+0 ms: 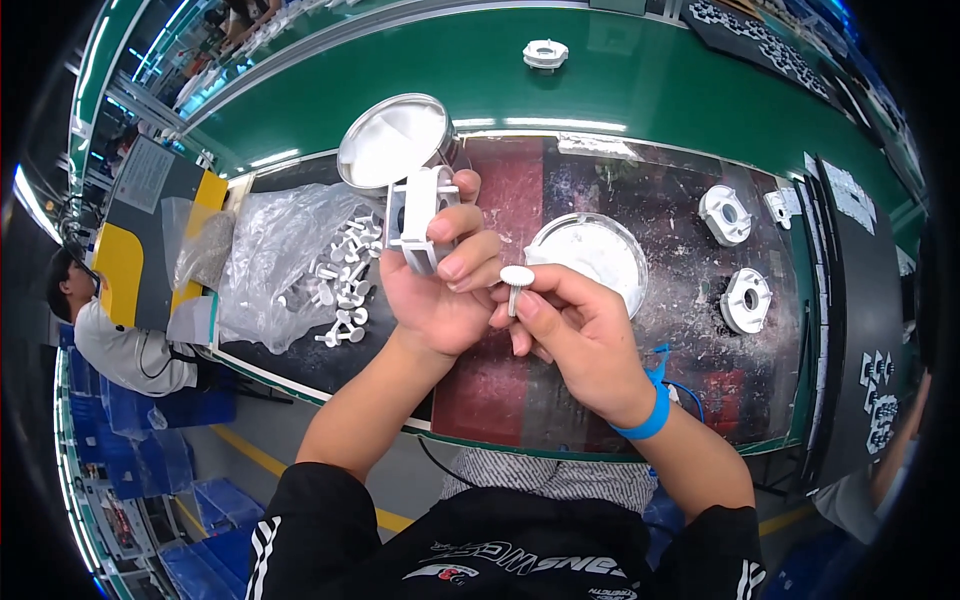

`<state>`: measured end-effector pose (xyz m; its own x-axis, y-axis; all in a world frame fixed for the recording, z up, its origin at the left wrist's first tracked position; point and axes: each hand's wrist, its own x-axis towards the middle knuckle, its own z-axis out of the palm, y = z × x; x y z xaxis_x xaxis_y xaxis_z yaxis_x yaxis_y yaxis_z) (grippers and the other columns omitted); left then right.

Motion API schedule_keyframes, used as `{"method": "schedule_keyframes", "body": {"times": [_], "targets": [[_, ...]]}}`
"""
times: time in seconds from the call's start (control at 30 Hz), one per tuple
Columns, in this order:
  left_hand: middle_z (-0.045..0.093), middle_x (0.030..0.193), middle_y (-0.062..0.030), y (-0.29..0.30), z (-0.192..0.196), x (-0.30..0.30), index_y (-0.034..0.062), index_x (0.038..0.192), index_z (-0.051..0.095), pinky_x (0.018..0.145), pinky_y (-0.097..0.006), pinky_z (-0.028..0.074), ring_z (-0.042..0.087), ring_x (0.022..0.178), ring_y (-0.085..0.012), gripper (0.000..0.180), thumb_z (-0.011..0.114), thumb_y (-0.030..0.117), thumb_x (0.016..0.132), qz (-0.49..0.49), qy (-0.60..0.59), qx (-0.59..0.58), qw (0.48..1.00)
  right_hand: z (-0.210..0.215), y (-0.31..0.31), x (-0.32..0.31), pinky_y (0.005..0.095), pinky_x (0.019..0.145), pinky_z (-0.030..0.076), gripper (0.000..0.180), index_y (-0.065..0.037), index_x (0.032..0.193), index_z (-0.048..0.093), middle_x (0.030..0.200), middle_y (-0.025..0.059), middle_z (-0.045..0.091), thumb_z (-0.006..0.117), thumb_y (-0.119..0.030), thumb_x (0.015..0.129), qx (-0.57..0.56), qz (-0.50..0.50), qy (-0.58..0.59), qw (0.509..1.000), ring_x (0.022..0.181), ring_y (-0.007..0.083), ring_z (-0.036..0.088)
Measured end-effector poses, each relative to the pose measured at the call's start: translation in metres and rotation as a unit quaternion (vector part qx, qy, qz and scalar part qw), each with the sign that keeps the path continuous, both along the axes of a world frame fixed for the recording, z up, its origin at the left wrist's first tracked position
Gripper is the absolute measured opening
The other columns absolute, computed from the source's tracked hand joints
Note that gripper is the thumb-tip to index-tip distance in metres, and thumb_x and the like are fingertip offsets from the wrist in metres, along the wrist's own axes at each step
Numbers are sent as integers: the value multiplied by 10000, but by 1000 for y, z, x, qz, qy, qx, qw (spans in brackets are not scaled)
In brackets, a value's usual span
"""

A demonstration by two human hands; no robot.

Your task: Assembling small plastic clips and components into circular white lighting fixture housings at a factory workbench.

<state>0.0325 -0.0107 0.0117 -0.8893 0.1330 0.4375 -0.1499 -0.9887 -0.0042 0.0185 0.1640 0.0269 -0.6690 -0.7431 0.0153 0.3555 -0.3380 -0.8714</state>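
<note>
The right hand point(590, 335) pinches a white gear-headed pin point(516, 275), head up, beside the left hand point(435, 300), which grasps a white plastic housing point(420, 212) over the workbench point(490, 400). Similar pins point(347, 297) lie leftward; pale lettering point(580, 566) marks the black T-shirt point(530, 525) below.

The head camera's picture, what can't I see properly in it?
All in the head view:
White housing: partly hidden by the left hand.
Round dish: near edge partly hidden by the right hand.
Top-right pieces: too small.
Person at right: cut off by the dark edge.
</note>
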Motion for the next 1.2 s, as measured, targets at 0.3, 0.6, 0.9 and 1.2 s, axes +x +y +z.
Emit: {"method": "schedule_keyframes", "body": {"times": [0.3, 0.6, 0.9, 1.2], "targets": [[581, 972, -35, 4, 0, 1, 31, 1320, 365, 719, -305, 441, 521, 811, -174, 523, 506, 403, 981, 12, -35, 7, 999, -4, 1, -2, 183, 611, 406, 245, 32, 1165, 592, 948, 51, 653, 528, -147, 1011, -16, 3, -41, 999, 732, 55, 533], [577, 967, -38, 3, 2, 3, 34, 1298, 383, 724, -307, 460, 526, 815, -180, 510, 473, 431, 992, 21, -49, 16, 998, -6, -2, -1, 173, 617, 412, 268, 39, 1183, 588, 959, 42, 655, 539, -154, 1005, -21, 22, -67, 997, 741, 42, 527], [563, 949, -60, 5, 2, 3, 30, 1272, 392, 709, -306, 474, 521, 812, -189, 501, 430, 458, 1014, 38, -78, -1, 996, -7, -2, -1, 174, 606, 407, 262, 42, 1172, 588, 962, 43, 653, 543, -152, 1003, -25, 21, -75, 997, 740, 44, 525], [535, 925, -36, 8, 4, 7, 47, 1275, 431, 662, -347, 439, 504, 805, -186, 544, 380, 520, 1010, 82, -126, -29, 988, -8, -2, -1, 169, 610, 410, 266, 46, 1165, 587, 955, 34, 645, 545, -161, 1003, -27, 17, -77, 996, 745, 40, 525]]}}
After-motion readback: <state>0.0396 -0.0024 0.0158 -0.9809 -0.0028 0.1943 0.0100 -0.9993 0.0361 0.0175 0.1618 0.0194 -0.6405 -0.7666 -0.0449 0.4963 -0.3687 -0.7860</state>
